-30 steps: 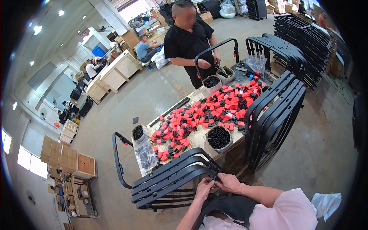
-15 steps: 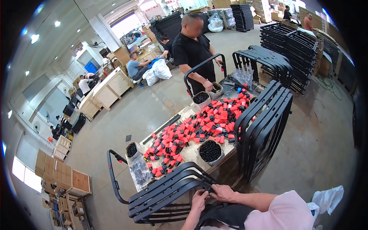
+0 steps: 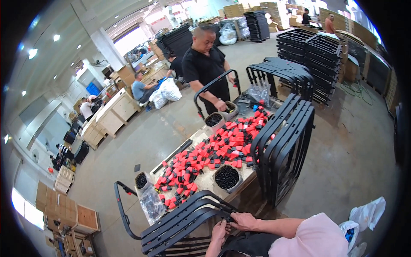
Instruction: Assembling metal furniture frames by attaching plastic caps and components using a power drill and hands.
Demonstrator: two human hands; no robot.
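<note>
Both of my hands meet at the near right corner of a set of black bent-tube frames [image 3: 180, 227] leaning at the table's near edge. My right hand [image 3: 244, 222] has its fingers closed on the corner of the nearest frame. Just left of it, my left hand [image 3: 219, 230] is pinched at the same corner; whatever lies between its fingertips is too small to make out. Beyond the frames, many red-and-black plastic clips [image 3: 214, 150] are heaped on the wooden table [image 3: 204, 180]. An open bag of small black parts [image 3: 227, 177] stands at the near side of the heap.
More black frames [image 3: 284, 141] lean at the table's right side. Across the table, a person in black [image 3: 205, 64] has one hand at a bag and the other on a frame [image 3: 216, 88]. White bags [image 3: 367, 218] stand on the floor at my right.
The whole view has shifted a little, so the scene sits further left. My hands stay at the frame corner, the right one slightly flatter over it. The person across still reaches at the bag.
</note>
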